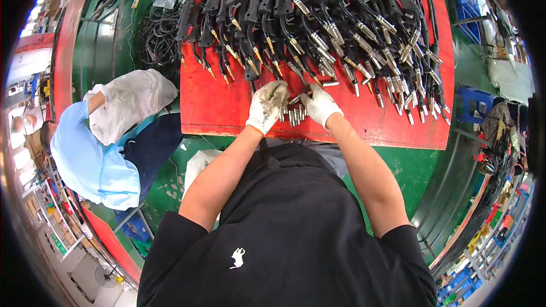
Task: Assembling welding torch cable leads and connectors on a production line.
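Both my hands wear white work gloves and are near the front of the red table (227, 115). My left hand (267, 105), its glove smudged dark, has the fingers curled closed; what is in them is hidden. My right hand (321, 106) closes its thumb and fingers at the dark lower end of a welding torch (302, 77). Several short silver metal sleeves (294, 116) stand or lie on the table between the two hands. Just beyond, a dense heap of black welding torches (278, 1) points its brass tips and silver nozzles (369, 48) toward me.
At my left, a person in a light blue top (94, 153) bends beside a whitish sack (132, 102). Coiled black cables (162, 37) lie on the green floor (170, 179) past the sack. To the right are a blue plastic stool (475, 104) and a rack with dark cables (496, 165).
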Tool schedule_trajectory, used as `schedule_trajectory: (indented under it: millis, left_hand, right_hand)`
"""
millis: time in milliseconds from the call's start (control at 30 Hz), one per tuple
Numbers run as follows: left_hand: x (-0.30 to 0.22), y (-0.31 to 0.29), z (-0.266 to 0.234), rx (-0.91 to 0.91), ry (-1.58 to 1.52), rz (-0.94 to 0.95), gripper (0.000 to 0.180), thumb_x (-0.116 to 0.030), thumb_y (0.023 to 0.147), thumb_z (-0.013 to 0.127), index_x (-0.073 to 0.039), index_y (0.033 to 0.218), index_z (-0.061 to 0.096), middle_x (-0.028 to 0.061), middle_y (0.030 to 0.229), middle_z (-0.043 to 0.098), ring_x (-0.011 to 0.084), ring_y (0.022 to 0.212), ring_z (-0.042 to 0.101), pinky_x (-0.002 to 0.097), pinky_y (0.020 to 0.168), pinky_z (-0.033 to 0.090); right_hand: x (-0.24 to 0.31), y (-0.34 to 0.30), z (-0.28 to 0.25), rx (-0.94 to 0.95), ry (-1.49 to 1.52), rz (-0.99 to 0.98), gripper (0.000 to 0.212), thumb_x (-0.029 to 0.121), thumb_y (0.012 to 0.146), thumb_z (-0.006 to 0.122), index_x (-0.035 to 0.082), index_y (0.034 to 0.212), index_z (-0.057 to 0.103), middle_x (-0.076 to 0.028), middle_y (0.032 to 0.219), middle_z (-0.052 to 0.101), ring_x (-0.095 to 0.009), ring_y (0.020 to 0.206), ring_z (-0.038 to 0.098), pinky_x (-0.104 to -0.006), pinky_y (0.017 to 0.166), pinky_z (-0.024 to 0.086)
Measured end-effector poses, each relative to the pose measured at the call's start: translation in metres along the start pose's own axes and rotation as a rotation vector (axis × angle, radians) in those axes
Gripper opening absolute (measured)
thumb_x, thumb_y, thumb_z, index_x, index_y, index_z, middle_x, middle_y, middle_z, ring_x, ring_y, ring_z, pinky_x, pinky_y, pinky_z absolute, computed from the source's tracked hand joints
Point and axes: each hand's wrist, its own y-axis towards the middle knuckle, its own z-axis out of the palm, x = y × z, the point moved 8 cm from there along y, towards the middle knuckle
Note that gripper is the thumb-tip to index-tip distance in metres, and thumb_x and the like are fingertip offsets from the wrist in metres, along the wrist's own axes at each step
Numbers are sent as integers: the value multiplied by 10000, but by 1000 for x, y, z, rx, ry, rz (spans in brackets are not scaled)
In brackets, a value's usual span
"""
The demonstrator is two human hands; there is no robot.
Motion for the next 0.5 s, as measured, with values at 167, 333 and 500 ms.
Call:
schedule_trajectory:
  millis: [167, 333, 500]
  left_hand:
    - [-25, 28, 11, -169, 462, 250, 258, -197, 1038, 516, -19, 1177, 640, 84, 879, 684, 144, 726, 648, 305, 614, 529]
    - [-54, 54, 31, -357, 995, 184, 184, -137, 962, 497, -10, 943, 629, 229, 935, 684, 424, 926, 661, 483, 833, 522]
    - [-46, 83, 60, 30, 1961, 127, 271, -147, 903, 598, -56, 1116, 739, 125, 1077, 734, 255, 1040, 706, 361, 897, 558]
  right_hand:
    - [15, -6, -16, 78, 167, -111, 419, 271, 953, 604, -46, 1224, 570, -313, 1108, 661, -441, 1071, 640, -452, 911, 500]
    - [4, -1, -10, 97, 296, -83, 328, 229, 989, 605, -15, 1204, 569, -87, 716, 593, -158, 539, 547, -353, 474, 449]
    - [13, -15, -11, 272, 590, 58, 275, 197, 1003, 577, -21, 1167, 546, -45, 664, 529, -154, 488, 497, -339, 422, 425]
